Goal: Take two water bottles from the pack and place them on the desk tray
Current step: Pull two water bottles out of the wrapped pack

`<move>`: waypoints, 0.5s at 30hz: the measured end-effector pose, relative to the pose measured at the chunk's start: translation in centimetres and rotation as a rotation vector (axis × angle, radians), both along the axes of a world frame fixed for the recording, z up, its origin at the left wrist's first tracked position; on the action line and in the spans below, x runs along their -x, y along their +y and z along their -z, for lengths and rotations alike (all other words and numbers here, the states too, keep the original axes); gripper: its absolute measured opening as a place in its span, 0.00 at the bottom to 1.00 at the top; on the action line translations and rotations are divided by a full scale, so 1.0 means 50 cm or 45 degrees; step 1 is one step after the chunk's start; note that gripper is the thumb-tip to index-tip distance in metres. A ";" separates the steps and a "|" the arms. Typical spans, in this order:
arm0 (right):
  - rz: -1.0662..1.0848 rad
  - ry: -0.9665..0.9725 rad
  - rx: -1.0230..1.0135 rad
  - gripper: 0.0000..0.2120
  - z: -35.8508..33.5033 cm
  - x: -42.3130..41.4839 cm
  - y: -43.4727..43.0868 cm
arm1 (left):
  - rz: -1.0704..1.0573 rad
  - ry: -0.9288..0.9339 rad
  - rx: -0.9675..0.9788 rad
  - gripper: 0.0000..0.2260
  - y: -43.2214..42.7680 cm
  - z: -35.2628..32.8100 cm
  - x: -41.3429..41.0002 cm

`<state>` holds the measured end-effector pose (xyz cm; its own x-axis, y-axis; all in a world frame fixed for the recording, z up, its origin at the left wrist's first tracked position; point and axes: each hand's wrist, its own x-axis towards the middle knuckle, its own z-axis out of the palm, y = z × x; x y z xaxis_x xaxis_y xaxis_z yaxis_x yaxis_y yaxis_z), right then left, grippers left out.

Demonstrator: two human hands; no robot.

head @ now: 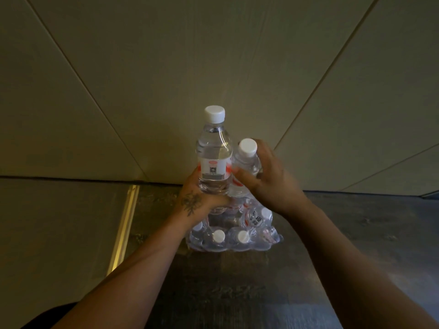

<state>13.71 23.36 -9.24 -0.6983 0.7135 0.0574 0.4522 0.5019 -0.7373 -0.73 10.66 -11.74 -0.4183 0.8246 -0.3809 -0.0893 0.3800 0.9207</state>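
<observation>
Currently on my feed, item by item. Left hand (199, 200): tattooed on its back, fingers closed round the lower body of the first bottle (213, 160), which stands upright with its white cap on, raised above the pack (235, 231). Right hand (268, 176): curled round the second bottle (245, 167), gripping its shoulder and far side; this bottle sits lower, just beside the first and touching it. Pack: clear shrink-wrap, torn open at the top, several white-capped bottles left inside, resting on the dark wood-grain floor (237, 293) directly beneath both hands. Behind: pale panelled wall (142, 67). Brass strip (123, 229) runs along the floor at left.
</observation>
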 end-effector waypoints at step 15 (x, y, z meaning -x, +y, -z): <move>0.257 -0.112 0.290 0.26 0.169 0.011 -0.023 | -0.004 -0.019 0.046 0.36 0.016 0.037 -0.005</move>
